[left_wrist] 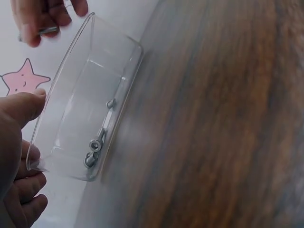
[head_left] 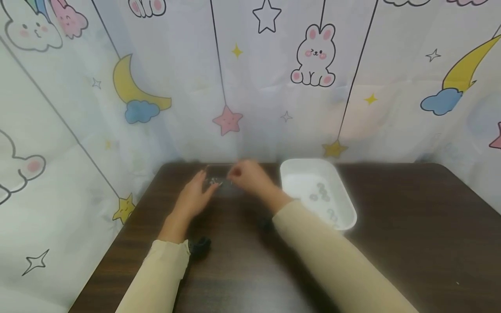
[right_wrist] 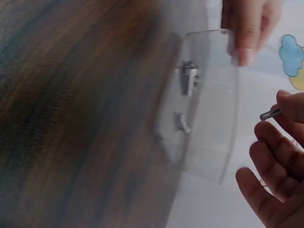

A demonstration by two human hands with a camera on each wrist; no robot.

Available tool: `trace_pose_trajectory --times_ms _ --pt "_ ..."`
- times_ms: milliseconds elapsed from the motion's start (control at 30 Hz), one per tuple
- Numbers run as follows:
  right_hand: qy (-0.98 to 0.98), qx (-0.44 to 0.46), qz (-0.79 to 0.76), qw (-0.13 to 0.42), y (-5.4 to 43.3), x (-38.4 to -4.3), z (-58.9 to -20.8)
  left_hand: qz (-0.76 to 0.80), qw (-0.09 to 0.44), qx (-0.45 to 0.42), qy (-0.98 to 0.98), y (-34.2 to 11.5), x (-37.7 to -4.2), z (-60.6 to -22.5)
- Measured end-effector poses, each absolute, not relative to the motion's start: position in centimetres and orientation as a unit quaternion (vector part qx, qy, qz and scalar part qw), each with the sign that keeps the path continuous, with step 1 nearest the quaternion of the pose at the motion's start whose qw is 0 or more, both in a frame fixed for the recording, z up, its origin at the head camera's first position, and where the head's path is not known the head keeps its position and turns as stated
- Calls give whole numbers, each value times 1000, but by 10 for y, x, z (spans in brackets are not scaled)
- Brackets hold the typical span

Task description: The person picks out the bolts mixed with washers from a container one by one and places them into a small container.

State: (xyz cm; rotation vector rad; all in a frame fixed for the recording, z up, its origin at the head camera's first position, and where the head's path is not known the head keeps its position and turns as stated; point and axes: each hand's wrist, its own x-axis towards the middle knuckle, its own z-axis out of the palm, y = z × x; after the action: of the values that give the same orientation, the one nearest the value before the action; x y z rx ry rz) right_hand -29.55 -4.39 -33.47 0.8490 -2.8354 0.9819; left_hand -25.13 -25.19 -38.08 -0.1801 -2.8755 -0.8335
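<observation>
My left hand [head_left: 192, 196] grips one end of a clear plastic box [left_wrist: 114, 43], its thumb at the rim and its fingers round the corner. Several silvery socket-head bolts [left_wrist: 95, 145] lie inside at the bottom of the box. Beside the rim, above the box's open side, my right hand [head_left: 251, 177] pinches a small threaded bolt [right_wrist: 270, 114] between thumb and index finger. The other fingers of that hand are loosely bent.
Right of the box stands a white tray [head_left: 351, 214] with several small greyish pieces, too blurred to identify. Both rest on a dark wooden table [head_left: 407, 243]. Behind its far edge hangs a printed white curtain [head_left: 266, 78].
</observation>
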Motion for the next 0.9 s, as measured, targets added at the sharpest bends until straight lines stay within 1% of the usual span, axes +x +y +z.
trace_pose_trajectory --times_ms 167,333,533,700,900 --pt "-915 273 298 17 -47 -297 -346 -283 73 -55 -955 -252 -251 -381" --pt "-928 260 267 20 -51 -294 -350 -289 75 -51 -953 -252 -251 -381" --pt "-941 256 221 12 -54 -293 -353 -293 71 -47 -952 -252 -252 -382" --pt "-939 269 214 5 -57 -291 -355 -297 75 -47 -951 -252 -252 -382" --pt "-944 257 205 -10 -59 -291 -359 -298 76 -50 -950 -252 -253 -384"
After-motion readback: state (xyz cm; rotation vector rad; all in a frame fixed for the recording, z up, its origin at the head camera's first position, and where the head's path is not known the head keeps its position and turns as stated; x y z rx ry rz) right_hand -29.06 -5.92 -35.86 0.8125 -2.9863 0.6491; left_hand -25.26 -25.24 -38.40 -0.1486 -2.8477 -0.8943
